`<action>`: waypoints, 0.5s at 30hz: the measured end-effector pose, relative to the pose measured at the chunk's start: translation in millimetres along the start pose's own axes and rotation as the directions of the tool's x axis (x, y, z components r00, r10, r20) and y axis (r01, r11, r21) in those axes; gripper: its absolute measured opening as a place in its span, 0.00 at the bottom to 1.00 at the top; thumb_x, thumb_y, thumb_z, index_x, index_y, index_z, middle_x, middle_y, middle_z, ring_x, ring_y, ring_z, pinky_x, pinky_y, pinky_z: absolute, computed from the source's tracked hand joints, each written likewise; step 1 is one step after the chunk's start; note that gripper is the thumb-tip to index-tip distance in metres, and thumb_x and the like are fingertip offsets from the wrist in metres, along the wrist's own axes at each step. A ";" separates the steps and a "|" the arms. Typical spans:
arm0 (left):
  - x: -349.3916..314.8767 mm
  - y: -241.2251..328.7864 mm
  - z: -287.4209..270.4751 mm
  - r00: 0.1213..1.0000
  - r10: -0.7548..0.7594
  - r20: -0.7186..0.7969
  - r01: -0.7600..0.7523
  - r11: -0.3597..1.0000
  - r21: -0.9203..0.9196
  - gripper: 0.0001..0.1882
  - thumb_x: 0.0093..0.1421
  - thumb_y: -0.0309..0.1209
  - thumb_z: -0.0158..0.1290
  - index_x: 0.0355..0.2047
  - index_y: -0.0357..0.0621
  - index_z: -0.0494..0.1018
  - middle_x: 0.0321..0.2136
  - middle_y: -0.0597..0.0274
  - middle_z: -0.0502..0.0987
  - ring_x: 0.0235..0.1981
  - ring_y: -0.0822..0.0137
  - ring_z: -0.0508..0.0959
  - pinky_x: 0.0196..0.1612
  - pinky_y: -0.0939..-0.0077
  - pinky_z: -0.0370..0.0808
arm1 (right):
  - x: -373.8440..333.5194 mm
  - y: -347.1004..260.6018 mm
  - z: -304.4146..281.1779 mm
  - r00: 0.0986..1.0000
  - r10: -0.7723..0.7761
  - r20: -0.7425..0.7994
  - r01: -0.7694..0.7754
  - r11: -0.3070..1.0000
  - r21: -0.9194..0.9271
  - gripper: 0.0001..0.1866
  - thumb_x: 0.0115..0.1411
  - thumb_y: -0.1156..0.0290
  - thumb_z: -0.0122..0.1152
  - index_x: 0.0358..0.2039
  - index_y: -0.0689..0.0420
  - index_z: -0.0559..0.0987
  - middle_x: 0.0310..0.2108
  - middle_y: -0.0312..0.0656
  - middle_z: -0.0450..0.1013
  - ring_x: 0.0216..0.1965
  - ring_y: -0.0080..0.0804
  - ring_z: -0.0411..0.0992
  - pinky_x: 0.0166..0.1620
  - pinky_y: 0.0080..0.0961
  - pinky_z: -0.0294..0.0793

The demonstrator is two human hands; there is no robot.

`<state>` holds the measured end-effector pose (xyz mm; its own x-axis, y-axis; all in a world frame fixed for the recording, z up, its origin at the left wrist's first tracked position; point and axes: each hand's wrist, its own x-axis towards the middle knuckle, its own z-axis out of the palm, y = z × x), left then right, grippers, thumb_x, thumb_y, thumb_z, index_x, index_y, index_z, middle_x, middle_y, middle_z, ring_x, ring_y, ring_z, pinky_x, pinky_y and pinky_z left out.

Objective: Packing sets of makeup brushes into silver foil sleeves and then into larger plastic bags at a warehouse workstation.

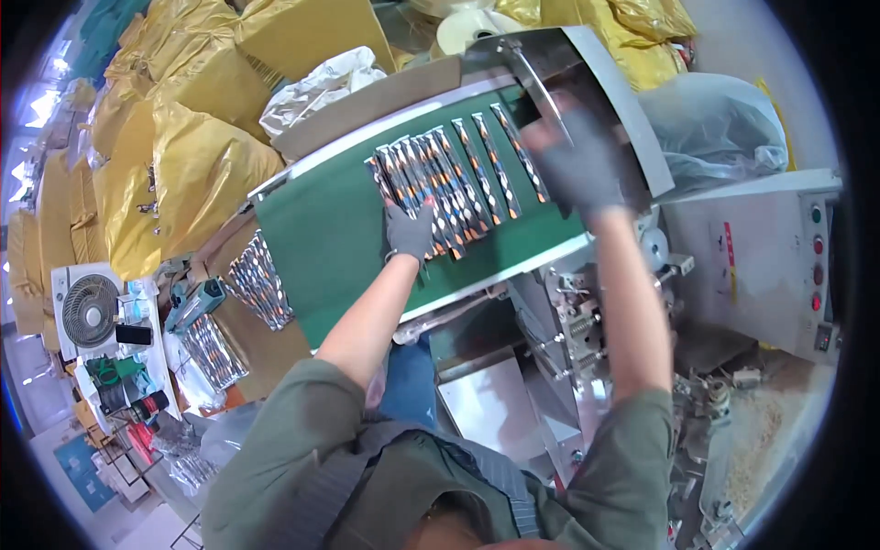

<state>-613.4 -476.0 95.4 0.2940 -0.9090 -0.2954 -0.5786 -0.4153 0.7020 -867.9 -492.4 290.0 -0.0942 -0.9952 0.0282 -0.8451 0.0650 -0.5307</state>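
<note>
Along the upper left, a heap of yellow-wrapped bundles is towering behind the work area, while a green conveyor belt is stretching at a slant across the middle. To its right, a pale cabinet is standing with a column of round buttons on its face, and a bulging translucent plastic bag is leaning just above it. On the belt, slim packets patterned in black, orange and white are lying side by side, most of them packed tightly, with the rightmost few spaced apart. Off to the far left, a square fan is facing upward. The hands are working well apart from each other: the grey-gloved right hand is blurring beside the rightmost packet, so whether it is holding anything cannot be told; the grey-gloved left hand is touching the tight group's lower left, its grip unclear. Near the fan, a dark phone is lying.
</note>
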 end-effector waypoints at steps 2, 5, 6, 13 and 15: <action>-10.6 0.9 17.8 0.988 0.090 0.128 -0.083 0.995 -0.063 0.50 0.50 0.54 0.55 0.59 0.27 0.50 0.55 0.35 0.61 0.57 0.46 0.63 0.59 0.67 0.58 | 12.0 82.4 129.1 0.986 0.160 0.042 -0.154 0.981 -0.117 0.39 0.53 0.44 0.52 0.52 0.67 0.65 0.55 0.61 0.60 0.56 0.53 0.60 0.56 0.39 0.61; -9.2 5.9 -13.5 0.966 0.032 0.256 0.034 0.968 -0.250 0.46 0.52 0.52 0.56 0.58 0.27 0.52 0.50 0.40 0.69 0.52 0.55 0.70 0.55 0.71 0.63 | 14.5 83.9 192.1 0.848 0.437 -0.300 -0.495 0.856 -0.152 0.37 0.53 0.36 0.47 0.38 0.64 0.73 0.39 0.57 0.68 0.45 0.54 0.66 0.48 0.41 0.64; 4.2 -11.8 -19.2 0.973 -0.013 0.230 0.102 0.920 -0.379 0.43 0.54 0.50 0.56 0.57 0.26 0.54 0.50 0.42 0.69 0.52 0.59 0.70 0.54 0.73 0.64 | 12.8 42.5 208.7 0.907 0.332 -0.260 -0.368 0.925 -0.100 0.35 0.52 0.37 0.50 0.37 0.64 0.72 0.37 0.55 0.67 0.42 0.50 0.65 0.46 0.39 0.66; 49.1 -64.9 -104.7 0.755 -0.052 0.654 0.533 0.630 -0.565 0.14 0.54 0.39 0.57 0.32 0.39 0.76 0.24 0.59 0.77 0.18 0.68 0.76 0.19 0.77 0.73 | -52.1 -92.8 340.5 0.944 0.175 0.281 -0.310 0.765 0.565 0.21 0.48 0.55 0.58 0.34 0.61 0.76 0.29 0.49 0.75 0.32 0.40 0.74 0.38 0.31 0.72; 47.9 -115.5 -141.1 0.787 0.022 0.617 0.439 0.683 -0.584 0.14 0.47 0.38 0.64 0.28 0.40 0.77 0.25 0.61 0.77 0.23 0.71 0.77 0.26 0.77 0.75 | -83.3 -162.8 339.5 0.870 0.112 0.480 -0.474 0.457 0.753 0.14 0.52 0.69 0.55 0.37 0.62 0.77 0.32 0.39 0.75 0.33 0.22 0.72 0.37 0.21 0.72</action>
<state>-425.2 -466.5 91.6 -0.2504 -0.7463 -0.6167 0.1787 -0.6616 0.7282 -543.8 -445.2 86.5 0.0760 -0.8939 -0.4418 0.0549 0.4461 -0.8933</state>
